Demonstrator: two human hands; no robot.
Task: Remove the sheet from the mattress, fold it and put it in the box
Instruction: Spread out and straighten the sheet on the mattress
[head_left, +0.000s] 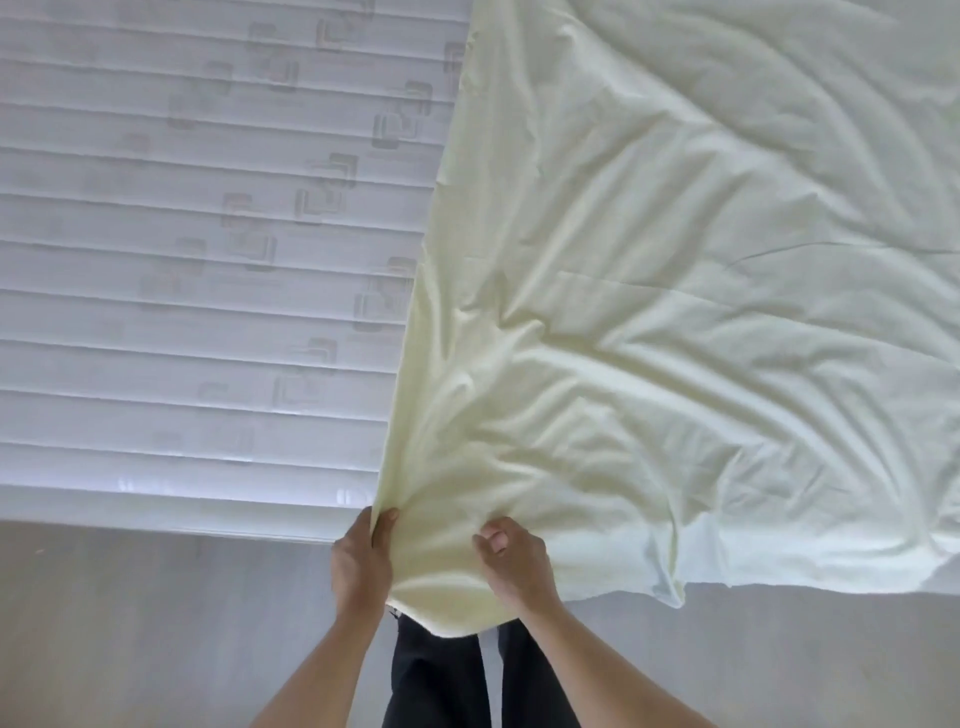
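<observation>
The sheet (649, 291), pale yellow and heavily wrinkled, is lying across the right part of the mattress (197, 270), leaving its quilted left part bare. The left hand (361, 561) is pinching the sheet's straight edge at the mattress's near side, thumb over the fabric. The right hand (511, 564) is gripping a bunched fold just beside it, fingers curled in. Cloth is draping down over dark trousers (441, 675) and grey floor (130, 623).
</observation>
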